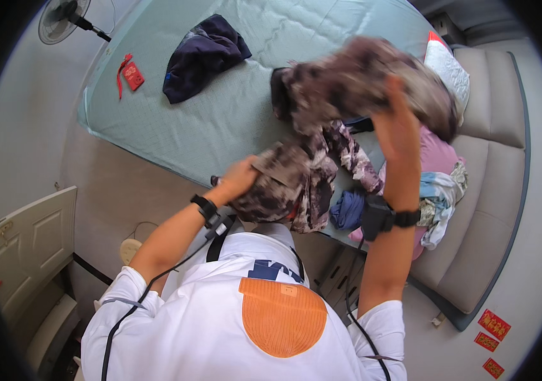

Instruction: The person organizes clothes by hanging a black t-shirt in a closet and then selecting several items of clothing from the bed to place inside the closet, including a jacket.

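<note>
A camouflage jacket (284, 174) in brown, grey and maroon lies partly over the bed's near edge and is partly lifted. My left hand (240, 178) is closed on its near left part. Farther right, my right hand (399, 127) is raised against the blurred upper part of the camouflage cloth (353, 79). That hand's fingers are smeared by motion and partly lost in the cloth. A patterned sleeve (357, 159) trails between the two hands. Whether all the camouflage cloth is one garment, I cannot tell.
A dark navy garment (204, 57) and a red card holder with strap (133, 76) lie on the pale green bed (150, 136). Rumpled blue cloth (348, 211) and a pile of clothes (439, 190) sit near the padded grey headboard (474, 168). A fan (61, 19) stands far left.
</note>
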The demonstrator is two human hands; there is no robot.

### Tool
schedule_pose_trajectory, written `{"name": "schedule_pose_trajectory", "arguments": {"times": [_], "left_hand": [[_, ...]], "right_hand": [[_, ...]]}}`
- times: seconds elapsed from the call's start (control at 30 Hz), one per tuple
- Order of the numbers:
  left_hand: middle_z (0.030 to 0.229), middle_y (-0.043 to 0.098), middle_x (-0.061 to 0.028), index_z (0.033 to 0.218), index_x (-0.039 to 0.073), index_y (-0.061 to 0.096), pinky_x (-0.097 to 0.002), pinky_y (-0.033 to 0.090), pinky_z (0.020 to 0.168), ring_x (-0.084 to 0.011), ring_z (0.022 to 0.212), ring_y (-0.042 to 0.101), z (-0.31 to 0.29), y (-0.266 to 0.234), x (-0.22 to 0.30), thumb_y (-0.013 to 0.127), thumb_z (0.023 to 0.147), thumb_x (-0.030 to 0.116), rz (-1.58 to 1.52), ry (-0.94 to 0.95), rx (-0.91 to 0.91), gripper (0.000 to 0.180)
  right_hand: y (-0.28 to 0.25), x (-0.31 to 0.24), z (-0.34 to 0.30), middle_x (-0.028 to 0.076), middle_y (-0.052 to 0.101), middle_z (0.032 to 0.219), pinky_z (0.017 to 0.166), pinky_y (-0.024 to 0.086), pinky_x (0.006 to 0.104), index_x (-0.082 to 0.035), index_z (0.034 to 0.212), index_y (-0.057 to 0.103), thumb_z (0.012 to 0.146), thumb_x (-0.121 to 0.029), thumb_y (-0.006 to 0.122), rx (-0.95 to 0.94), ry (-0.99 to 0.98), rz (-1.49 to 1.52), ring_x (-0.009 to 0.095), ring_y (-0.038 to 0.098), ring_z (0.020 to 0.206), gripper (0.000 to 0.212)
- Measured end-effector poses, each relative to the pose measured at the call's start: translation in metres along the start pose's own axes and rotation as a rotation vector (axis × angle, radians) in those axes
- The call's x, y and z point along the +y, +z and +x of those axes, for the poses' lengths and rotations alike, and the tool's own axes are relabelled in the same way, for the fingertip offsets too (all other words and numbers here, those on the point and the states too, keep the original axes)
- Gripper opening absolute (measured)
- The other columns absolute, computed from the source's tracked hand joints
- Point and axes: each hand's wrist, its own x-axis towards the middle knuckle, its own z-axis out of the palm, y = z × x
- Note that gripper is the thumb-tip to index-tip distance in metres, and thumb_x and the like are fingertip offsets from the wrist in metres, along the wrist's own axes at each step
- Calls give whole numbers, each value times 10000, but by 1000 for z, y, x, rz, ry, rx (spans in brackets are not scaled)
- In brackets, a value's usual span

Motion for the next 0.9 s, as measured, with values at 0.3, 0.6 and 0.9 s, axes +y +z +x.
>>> {"name": "schedule_pose_trajectory", "arguments": {"times": [0.3, 0.6, 0.9], "left_hand": [[820, 634, -97, 979, 46, 563, -321, 468, 557, -206, 695, 618, 1, -108, -199, 444, 845, 107, -208, -698, 290, 189], [784, 614, -51, 1009, 46, 522, -274, 478, 557, -140, 646, 597, -22, -56, -179, 418, 831, 30, -402, -908, -9, 207], [886, 621, -52, 1061, 45, 530, -239, 485, 647, -126, 754, 610, 73, 5, -103, 427, 892, 70, -552, -805, -64, 200]], "right_hand": [[-53, 104, 15, 115, 632, 1015, 771, 481, 269, 17, 1156, 529, 847, -178, 616, -196, 267, -557, 163, 617, 880, 375], [-280, 274, -62, 45, 630, 874, 618, 467, 238, -34, 1148, 537, 804, -158, 626, 146, 393, -1043, 127, 583, 715, 376], [-287, 341, 28, 225, 298, 1394, 927, 437, 390, -14, 1361, 292, 790, -478, 647, 695, 762, 126, 335, 390, 1242, 817]]}}
